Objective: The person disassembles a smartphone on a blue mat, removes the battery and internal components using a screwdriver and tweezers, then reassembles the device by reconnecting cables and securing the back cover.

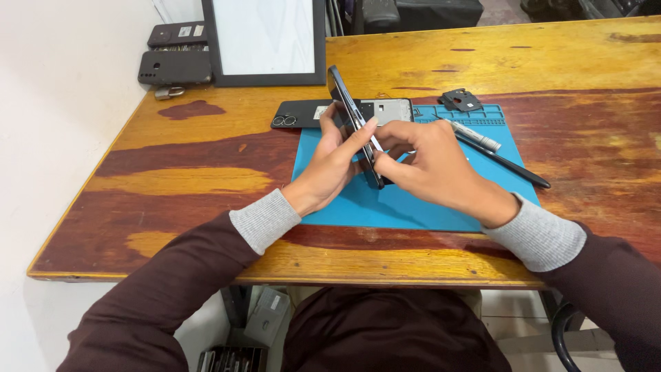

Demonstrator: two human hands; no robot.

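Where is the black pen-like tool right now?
In the head view, the black pen-like tool lies on the right side of the blue mat, just beyond the right hand and beside a silver marker-shaped tool.

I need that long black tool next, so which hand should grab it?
Probably the right hand: the black tool lies just beside it on the blue mat, while the left hand steadies the phone.
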